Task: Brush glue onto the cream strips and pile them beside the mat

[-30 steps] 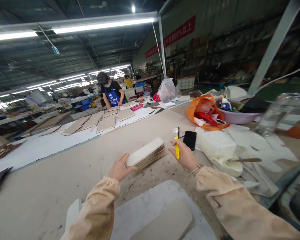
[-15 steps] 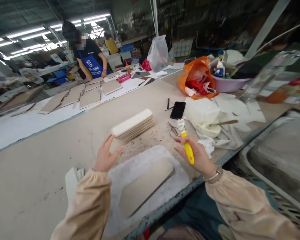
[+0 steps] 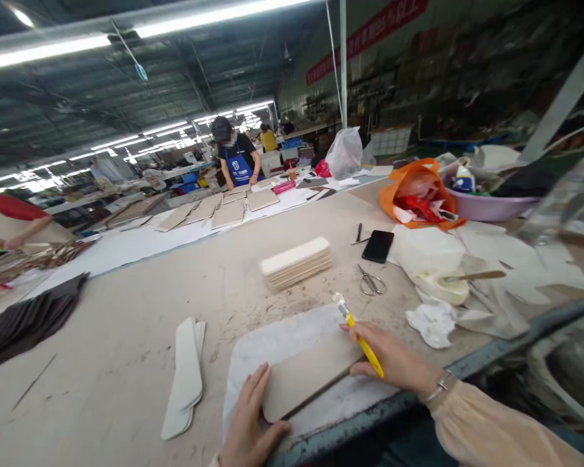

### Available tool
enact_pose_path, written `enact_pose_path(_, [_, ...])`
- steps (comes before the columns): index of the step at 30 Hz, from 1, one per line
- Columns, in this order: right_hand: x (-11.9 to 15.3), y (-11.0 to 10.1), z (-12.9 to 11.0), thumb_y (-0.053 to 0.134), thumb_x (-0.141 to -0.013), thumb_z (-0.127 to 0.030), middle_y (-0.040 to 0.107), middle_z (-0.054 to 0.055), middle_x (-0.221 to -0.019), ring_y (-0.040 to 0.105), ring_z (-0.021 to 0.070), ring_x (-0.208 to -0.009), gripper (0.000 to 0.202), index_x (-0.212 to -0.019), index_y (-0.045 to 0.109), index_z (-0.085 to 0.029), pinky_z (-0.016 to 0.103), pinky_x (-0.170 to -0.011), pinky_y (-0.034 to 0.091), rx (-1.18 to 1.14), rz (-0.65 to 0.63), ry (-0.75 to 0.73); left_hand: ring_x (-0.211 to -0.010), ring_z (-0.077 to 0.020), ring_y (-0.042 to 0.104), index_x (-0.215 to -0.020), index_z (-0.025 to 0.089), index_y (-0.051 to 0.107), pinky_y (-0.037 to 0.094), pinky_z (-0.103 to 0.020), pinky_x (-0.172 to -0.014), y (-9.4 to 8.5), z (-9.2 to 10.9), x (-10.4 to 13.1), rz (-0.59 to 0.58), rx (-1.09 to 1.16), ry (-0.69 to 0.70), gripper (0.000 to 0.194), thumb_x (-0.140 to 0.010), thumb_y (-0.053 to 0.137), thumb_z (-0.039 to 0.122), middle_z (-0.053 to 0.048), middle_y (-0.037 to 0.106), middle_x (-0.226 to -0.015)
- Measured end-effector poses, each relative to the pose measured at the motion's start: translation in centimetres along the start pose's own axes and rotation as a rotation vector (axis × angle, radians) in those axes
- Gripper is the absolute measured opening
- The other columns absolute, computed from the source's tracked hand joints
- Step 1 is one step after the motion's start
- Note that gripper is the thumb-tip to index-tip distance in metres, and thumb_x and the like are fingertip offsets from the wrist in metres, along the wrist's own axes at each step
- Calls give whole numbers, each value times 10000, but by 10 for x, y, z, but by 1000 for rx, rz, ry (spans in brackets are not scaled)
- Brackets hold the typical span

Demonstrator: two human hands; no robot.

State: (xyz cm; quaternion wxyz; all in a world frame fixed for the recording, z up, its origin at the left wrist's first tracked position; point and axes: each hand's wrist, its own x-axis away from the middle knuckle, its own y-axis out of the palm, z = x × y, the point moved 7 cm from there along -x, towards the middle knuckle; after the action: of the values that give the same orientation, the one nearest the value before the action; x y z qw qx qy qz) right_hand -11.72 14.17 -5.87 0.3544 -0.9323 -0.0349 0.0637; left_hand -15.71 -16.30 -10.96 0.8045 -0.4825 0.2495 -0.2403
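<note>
A flat beige board (image 3: 311,376) with rounded corners lies on a white sheet (image 3: 257,340) at the table's near edge. My left hand (image 3: 250,415) is around the board's left end, fingertips at its far side and thumb at its near side. In my right hand (image 3: 389,357) is a yellow-handled brush (image 3: 364,344), its whitish bristles pointing up and away. The thumb of that hand is by the board's right end. Beyond the sheet stands a stack of cream strips (image 3: 296,263). Several pale strips (image 3: 187,373) lie left of the sheet.
Scissors (image 3: 371,281), a black phone (image 3: 378,246) and crumpled white paper (image 3: 433,321) lie to the right. A tub of pale paste (image 3: 442,285) holds a stick. Behind are an orange bag (image 3: 409,194) and a purple basin (image 3: 496,206). A co-worker (image 3: 238,155) stands across the table.
Both hands have come down from above the sheet to the board's two ends. The brush stays in my right hand. My view has tilted up and turned left.
</note>
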Motion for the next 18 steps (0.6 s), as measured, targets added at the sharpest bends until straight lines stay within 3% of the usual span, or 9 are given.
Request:
enact_pose_path(4, [4,6,5,721,-643,-254,528,78,-1285,487,255,-1180,377,-931,476,-250,377,-977,386,20,-8,5,-1301,-313,395,-1425,291,258,300,-505,-1097,2,-1,-4,-3,-8,23,832,-716,650,476,-115,437,-1414])
enact_pose_path(11, [-2,7,8,728,-601,-190,516,61,-1289,456,240,-1201,420,-922,461,-242,349,-986,366,0,-7,1,-1309,-351,365,-1427,278,263,390,-508,-1036,7,-16,1,54,21,41,843,-706,659,460,-125,396,-1439])
enact_pose_path(18, [-5,14,23,752,-588,-195,567,49,-1146,523,232,-1061,464,-953,469,-235,325,-896,402,47,-25,31,-1240,-295,477,-1418,282,284,398,-446,-1053,5,-14,-3,80,-46,70,784,-734,646,408,-103,504,-1362])
